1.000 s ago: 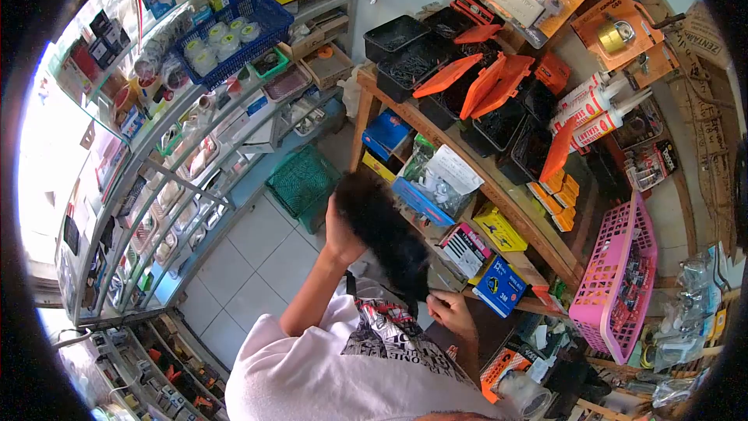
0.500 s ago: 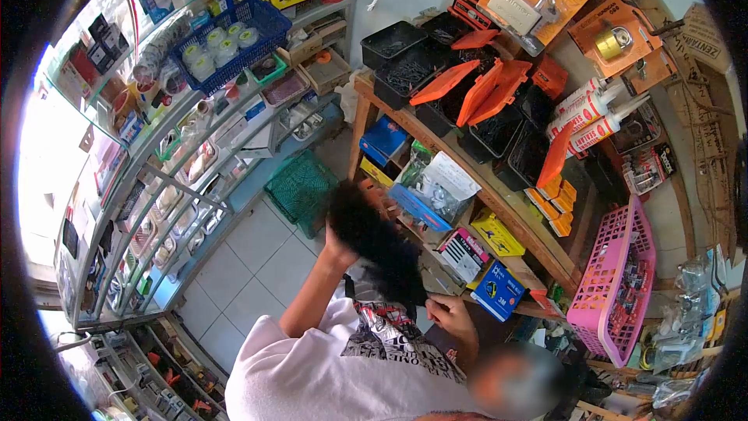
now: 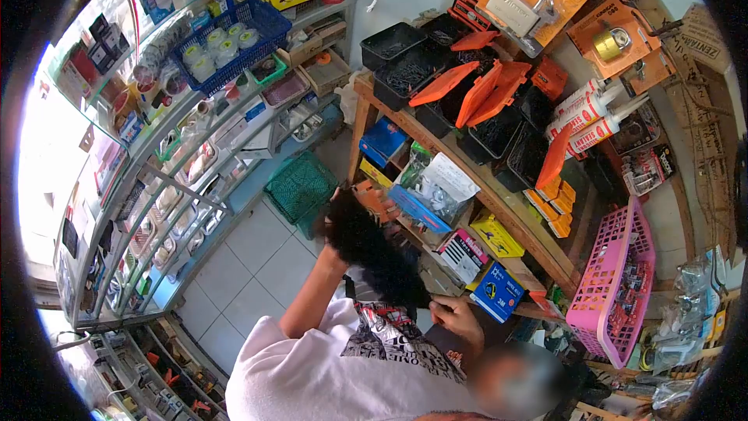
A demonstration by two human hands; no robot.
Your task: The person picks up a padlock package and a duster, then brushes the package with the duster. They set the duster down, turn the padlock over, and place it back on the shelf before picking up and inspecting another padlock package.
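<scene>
A long black fluffy duster (image 3: 378, 253) slants across the front of my body, its bushy part reaching up and left. At its narrow lower end, my right hand (image 3: 458, 318) is closed with curled fingers around the duster's end. My left hand (image 3: 333, 256) is against the bushy upper end; the black fluff covers most of its fingers, so their grip is hidden. Just beyond the bushy end is a green basket (image 3: 296, 187) on the tiled floor (image 3: 234, 284). Below the duster shows the printed front of a white shirt (image 3: 312, 366).
A wooden shelf (image 3: 460, 160) on the right bears black bins (image 3: 393, 43) with orange lids and boxes such as a blue one (image 3: 495, 291). A pink basket (image 3: 596, 316) stands farther right. Along the left curves a barred glass display case (image 3: 167, 179), with a blue basket (image 3: 261, 27) above.
My left hand has shifted slightly and its fingers show less, while the fluff there has moved. My right hand has moved slightly to the right with the duster's end.
</scene>
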